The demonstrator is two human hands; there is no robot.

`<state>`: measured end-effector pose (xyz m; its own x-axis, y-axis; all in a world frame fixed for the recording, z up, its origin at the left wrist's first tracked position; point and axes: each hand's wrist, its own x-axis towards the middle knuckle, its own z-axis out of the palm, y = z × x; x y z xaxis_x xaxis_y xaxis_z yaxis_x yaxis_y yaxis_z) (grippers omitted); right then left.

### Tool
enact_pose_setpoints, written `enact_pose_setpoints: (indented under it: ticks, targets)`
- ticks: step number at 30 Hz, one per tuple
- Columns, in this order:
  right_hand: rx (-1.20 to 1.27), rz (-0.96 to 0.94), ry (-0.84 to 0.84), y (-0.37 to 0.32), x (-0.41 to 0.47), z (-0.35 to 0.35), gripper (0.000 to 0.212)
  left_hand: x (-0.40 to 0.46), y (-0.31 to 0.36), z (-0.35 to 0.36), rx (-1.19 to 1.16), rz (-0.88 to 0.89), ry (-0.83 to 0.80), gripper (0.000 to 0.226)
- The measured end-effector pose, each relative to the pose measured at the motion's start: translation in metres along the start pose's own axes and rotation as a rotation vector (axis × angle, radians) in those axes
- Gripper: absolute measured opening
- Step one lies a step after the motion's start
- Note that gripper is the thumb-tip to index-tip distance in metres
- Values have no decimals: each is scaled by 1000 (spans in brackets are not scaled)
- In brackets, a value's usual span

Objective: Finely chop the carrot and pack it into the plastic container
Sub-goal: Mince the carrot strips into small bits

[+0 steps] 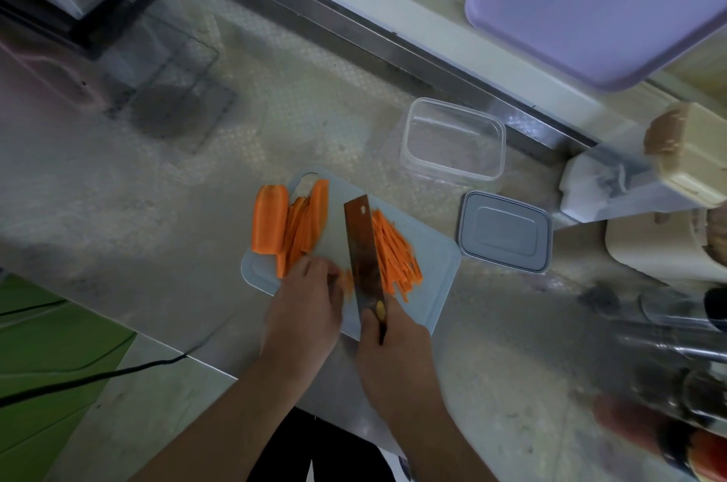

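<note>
A pale cutting board lies on the counter. On its left are a thick carrot piece and several flat carrot slices. A heap of thin carrot strips lies to the right of the cleaver. My right hand grips the cleaver's handle, blade down on the board. With curled fingers, my left hand presses on carrot slices just left of the blade. The clear plastic container stands open behind the board, with nothing in it. Its grey lid lies at the board's right.
A purple tray leans at the back right. Cream appliances and glass jars crowd the right side. A wire rack sits at the back left. A black cable runs past the counter's front left edge.
</note>
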<state>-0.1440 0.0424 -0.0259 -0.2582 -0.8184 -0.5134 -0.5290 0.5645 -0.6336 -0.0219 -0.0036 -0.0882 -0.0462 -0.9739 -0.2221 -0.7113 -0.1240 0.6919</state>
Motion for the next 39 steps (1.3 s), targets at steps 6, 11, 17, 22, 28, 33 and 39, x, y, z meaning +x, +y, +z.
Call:
enact_pose_setpoints:
  ticks: [6,11,17,22,28,33,39]
  targets:
    - [-2,11,68,6,16,-34,29,7,23,17,-15,-51,9,13]
    - [-17,60,111,22,31,-55,27,16,44,26,-137,-138,-44,11]
    - [-55,40,80,34,43,-68,21,6,40,14,-49,-212,76,9]
    - [-222,-12,18,38,47,-71,19,3,58,18,0,-286,-15,17]
    - [-182,-35,-121,41,41,-76,21,8,84,31,-13,-376,-46,45]
    - [-112,-22,-79,49,53,-90,22,15,99,43,214,-310,17,72]
    - [-158,-43,-135,50,62,-100,19,17,94,63,335,-218,119,68]
